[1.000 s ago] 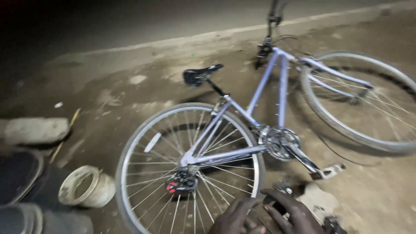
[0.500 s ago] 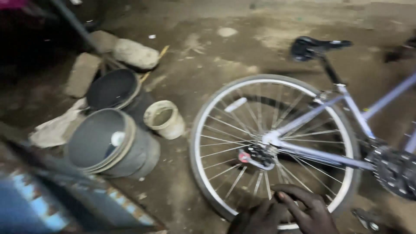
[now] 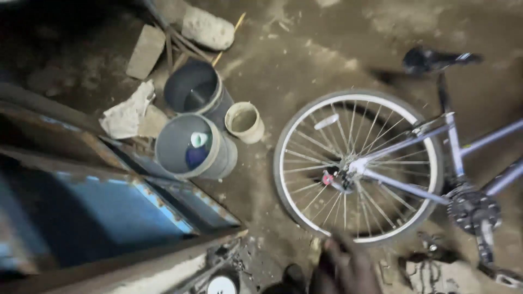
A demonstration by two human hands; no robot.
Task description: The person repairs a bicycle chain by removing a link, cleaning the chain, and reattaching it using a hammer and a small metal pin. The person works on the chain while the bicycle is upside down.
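Your hand sits low in frame, blurred, just off the near rim of the rear wheel. I can't tell which hand it is, whether the fingers are apart or together, or whether it touches the tyre; no second hand is clearly visible. The bike lies on its side on the dirt floor — saddle at the far end, chainring and pedal to the right. You look to be at the reach-in stage on the wheel. A next move would need a steady view and a clean line to the hub past the spokes. Two grey buckets and a small tub stand left of the wheel, well apart from the hand.
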